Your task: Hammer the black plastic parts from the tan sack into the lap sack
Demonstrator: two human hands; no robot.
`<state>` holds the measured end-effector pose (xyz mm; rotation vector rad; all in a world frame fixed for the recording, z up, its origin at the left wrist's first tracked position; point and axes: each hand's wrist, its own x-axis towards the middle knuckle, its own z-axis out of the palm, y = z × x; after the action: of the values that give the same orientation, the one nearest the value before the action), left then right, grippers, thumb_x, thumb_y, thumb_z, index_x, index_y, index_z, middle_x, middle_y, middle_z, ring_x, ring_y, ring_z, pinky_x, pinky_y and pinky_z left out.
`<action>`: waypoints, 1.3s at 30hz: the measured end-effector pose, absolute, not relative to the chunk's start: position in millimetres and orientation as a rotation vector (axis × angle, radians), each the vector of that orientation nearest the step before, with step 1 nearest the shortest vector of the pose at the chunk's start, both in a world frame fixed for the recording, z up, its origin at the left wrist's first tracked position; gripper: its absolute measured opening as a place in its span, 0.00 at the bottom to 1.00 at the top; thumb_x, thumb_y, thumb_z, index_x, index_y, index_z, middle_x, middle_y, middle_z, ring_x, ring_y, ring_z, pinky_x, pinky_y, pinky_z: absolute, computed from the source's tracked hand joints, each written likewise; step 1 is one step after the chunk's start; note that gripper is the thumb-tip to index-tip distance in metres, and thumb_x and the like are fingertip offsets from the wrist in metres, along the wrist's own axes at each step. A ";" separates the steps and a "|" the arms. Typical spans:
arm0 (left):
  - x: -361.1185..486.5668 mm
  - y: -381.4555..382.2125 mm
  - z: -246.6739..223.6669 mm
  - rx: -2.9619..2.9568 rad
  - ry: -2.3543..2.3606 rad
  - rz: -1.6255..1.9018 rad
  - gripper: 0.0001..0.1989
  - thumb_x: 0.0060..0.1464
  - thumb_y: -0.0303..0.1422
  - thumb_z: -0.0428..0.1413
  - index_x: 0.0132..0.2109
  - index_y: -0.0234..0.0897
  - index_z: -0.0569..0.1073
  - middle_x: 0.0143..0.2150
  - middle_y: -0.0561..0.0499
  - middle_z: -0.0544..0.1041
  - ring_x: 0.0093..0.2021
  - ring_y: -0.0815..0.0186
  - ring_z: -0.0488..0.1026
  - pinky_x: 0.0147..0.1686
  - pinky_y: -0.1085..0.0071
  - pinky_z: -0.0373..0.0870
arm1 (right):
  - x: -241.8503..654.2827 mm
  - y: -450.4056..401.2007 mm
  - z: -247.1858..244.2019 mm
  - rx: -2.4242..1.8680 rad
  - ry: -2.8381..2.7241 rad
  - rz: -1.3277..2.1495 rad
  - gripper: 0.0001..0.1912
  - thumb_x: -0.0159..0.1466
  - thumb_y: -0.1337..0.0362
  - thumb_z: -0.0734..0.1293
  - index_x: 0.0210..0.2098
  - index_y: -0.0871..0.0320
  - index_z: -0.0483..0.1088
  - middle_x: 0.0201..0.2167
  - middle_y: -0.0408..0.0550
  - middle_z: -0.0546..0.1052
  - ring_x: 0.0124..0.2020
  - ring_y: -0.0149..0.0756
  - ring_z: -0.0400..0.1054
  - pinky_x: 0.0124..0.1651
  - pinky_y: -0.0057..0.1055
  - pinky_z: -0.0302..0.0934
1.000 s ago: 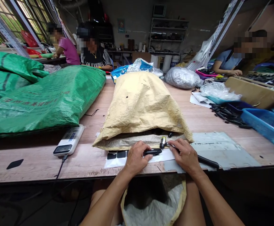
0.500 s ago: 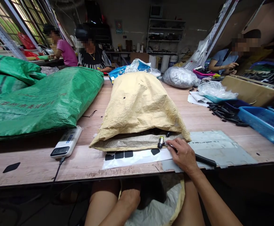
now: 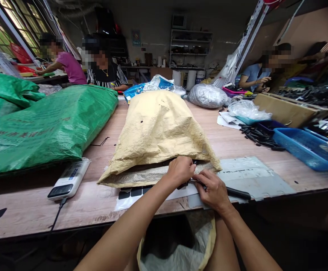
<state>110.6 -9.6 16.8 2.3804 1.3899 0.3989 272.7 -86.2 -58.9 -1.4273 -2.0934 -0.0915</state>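
Observation:
A yellow woven sack (image 3: 158, 128) lies on the table, its open mouth facing me. My left hand (image 3: 181, 170) is at that mouth, fingers curled; a bit of something dark shows beside them, too hidden to name. Close by on the right, my right hand (image 3: 212, 190) grips a small hammer (image 3: 239, 193) by its metal shaft, and the black handle sticks out past my wrist. The hammer's head is hidden now. Under the sack's edge lies a white sheet with black stickers (image 3: 136, 192). Another open sack (image 3: 209, 241) sits between my legs, dark inside.
To the left are a green sack (image 3: 53, 128) and a white power bank (image 3: 69, 178) with a cable. On the right lie a grey sheet (image 3: 254, 175), black parts (image 3: 258, 137) and a blue basket (image 3: 307, 150). Several people sit farther back, one in a striped top (image 3: 107, 77).
My left hand has come up from the lap sack to the table sack's mouth, beside my right hand. The right hand still holds the hammer. The view has shifted slightly right.

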 end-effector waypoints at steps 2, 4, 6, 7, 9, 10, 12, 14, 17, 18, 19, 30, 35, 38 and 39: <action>138.2 3.1 9.8 2.383 1.447 0.341 0.14 0.60 0.40 0.55 0.41 0.36 0.81 0.41 0.40 0.82 0.43 0.54 0.78 0.40 0.65 0.71 | 272.9 -86.7 -58.7 -1.433 -2.088 -0.089 0.10 0.64 0.69 0.64 0.42 0.53 0.74 0.38 0.48 0.74 0.41 0.40 0.66 0.44 0.36 0.61; 156.0 8.8 4.9 2.374 1.471 0.321 0.14 0.58 0.37 0.57 0.43 0.32 0.81 0.43 0.36 0.81 0.44 0.51 0.78 0.41 0.62 0.72 | 273.2 -86.7 -58.5 -1.439 -2.089 -0.085 0.09 0.63 0.69 0.64 0.40 0.54 0.74 0.38 0.48 0.74 0.41 0.40 0.67 0.45 0.36 0.61; 157.7 9.5 4.2 2.361 1.493 0.312 0.12 0.57 0.34 0.57 0.42 0.31 0.80 0.42 0.35 0.81 0.44 0.50 0.78 0.41 0.61 0.72 | 273.3 -86.6 -58.0 -1.448 -2.095 -0.081 0.08 0.64 0.68 0.64 0.40 0.53 0.74 0.37 0.48 0.73 0.41 0.40 0.66 0.44 0.35 0.61; 151.6 7.9 5.1 2.357 1.496 0.317 0.11 0.57 0.33 0.57 0.42 0.32 0.80 0.42 0.36 0.81 0.44 0.50 0.78 0.41 0.62 0.72 | 273.2 -86.5 -57.7 -1.451 -2.097 -0.080 0.08 0.64 0.68 0.64 0.41 0.53 0.74 0.37 0.48 0.73 0.41 0.40 0.66 0.44 0.35 0.61; 126.5 0.1 7.8 2.365 1.486 0.351 0.11 0.57 0.33 0.57 0.44 0.35 0.80 0.44 0.41 0.80 0.45 0.52 0.77 0.41 0.63 0.71 | 272.6 -86.5 -56.8 -1.458 -2.097 -0.081 0.09 0.64 0.67 0.64 0.43 0.53 0.74 0.37 0.48 0.73 0.41 0.40 0.66 0.45 0.35 0.61; 109.1 -6.3 8.7 2.370 1.471 0.389 0.10 0.57 0.34 0.57 0.45 0.38 0.79 0.44 0.43 0.79 0.46 0.54 0.76 0.42 0.65 0.70 | 272.1 -86.5 -56.4 -1.465 -2.096 -0.081 0.10 0.65 0.67 0.64 0.44 0.53 0.74 0.37 0.48 0.73 0.41 0.40 0.66 0.45 0.35 0.61; 70.9 -23.2 7.4 2.362 1.430 0.504 0.10 0.57 0.37 0.59 0.45 0.41 0.78 0.44 0.48 0.77 0.44 0.58 0.75 0.41 0.67 0.68 | 270.9 -86.6 -55.8 -1.487 -2.094 -0.083 0.10 0.64 0.67 0.65 0.44 0.54 0.73 0.38 0.47 0.73 0.42 0.40 0.66 0.46 0.36 0.60; 36.7 -42.5 0.3 2.308 1.412 0.587 0.08 0.57 0.38 0.59 0.42 0.41 0.77 0.42 0.50 0.75 0.40 0.62 0.74 0.39 0.69 0.66 | 269.7 -86.5 -56.1 -1.513 -2.089 -0.088 0.09 0.64 0.67 0.65 0.44 0.54 0.73 0.38 0.47 0.73 0.42 0.40 0.66 0.46 0.36 0.60; 8.1 -66.2 -20.5 2.263 1.370 0.611 0.05 0.57 0.34 0.60 0.40 0.41 0.76 0.38 0.52 0.74 0.39 0.63 0.72 0.38 0.70 0.65 | 269.7 -85.4 -58.9 -1.523 -2.088 -0.110 0.09 0.65 0.67 0.64 0.44 0.54 0.73 0.38 0.47 0.73 0.42 0.41 0.66 0.46 0.36 0.60; 5.0 -71.0 -28.1 2.262 1.358 0.638 0.05 0.56 0.33 0.61 0.41 0.41 0.76 0.38 0.52 0.74 0.40 0.63 0.72 0.39 0.69 0.65 | 270.4 -84.8 -60.0 -1.522 -2.094 -0.119 0.09 0.66 0.66 0.64 0.44 0.54 0.73 0.38 0.48 0.74 0.42 0.41 0.66 0.46 0.37 0.60; 4.0 -73.9 -35.1 2.261 1.347 0.676 0.05 0.56 0.33 0.61 0.41 0.40 0.77 0.38 0.51 0.74 0.41 0.62 0.72 0.40 0.69 0.65 | 271.2 -84.3 -60.8 -1.517 -2.102 -0.128 0.09 0.66 0.66 0.64 0.44 0.54 0.73 0.38 0.48 0.74 0.42 0.41 0.66 0.47 0.37 0.60; 5.3 -70.6 -46.5 2.216 1.278 0.788 0.08 0.55 0.33 0.64 0.42 0.40 0.76 0.36 0.53 0.73 0.40 0.63 0.70 0.41 0.69 0.63 | 242.0 -116.3 -21.7 -1.257 -1.865 0.136 0.18 0.69 0.68 0.63 0.57 0.51 0.70 0.45 0.48 0.76 0.47 0.37 0.71 0.51 0.34 0.66; 7.2 -72.2 -45.5 2.206 1.287 0.793 0.06 0.56 0.33 0.63 0.41 0.40 0.77 0.36 0.53 0.72 0.40 0.63 0.70 0.40 0.69 0.63 | 223.0 -130.3 -24.2 -1.215 -1.879 0.176 0.19 0.69 0.70 0.62 0.58 0.51 0.70 0.44 0.48 0.76 0.46 0.37 0.71 0.49 0.34 0.67; 7.9 -71.7 -46.9 2.197 1.303 0.797 0.06 0.56 0.33 0.63 0.41 0.40 0.78 0.36 0.53 0.72 0.40 0.63 0.70 0.41 0.69 0.64 | 220.7 -131.4 -33.4 -1.287 -1.954 0.166 0.19 0.70 0.69 0.61 0.58 0.51 0.70 0.41 0.48 0.75 0.43 0.37 0.71 0.46 0.34 0.67; 8.0 -71.4 -47.5 2.194 1.309 0.796 0.06 0.56 0.34 0.63 0.41 0.41 0.78 0.36 0.53 0.72 0.41 0.63 0.70 0.41 0.69 0.64 | 220.0 -131.4 -34.8 -1.307 -1.973 0.171 0.19 0.70 0.69 0.61 0.58 0.51 0.71 0.40 0.48 0.75 0.42 0.37 0.71 0.45 0.34 0.67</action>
<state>8.0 -71.4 -47.5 2.1936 1.3093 0.7965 220.0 -131.4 -34.8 -1.3069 -1.9733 0.1712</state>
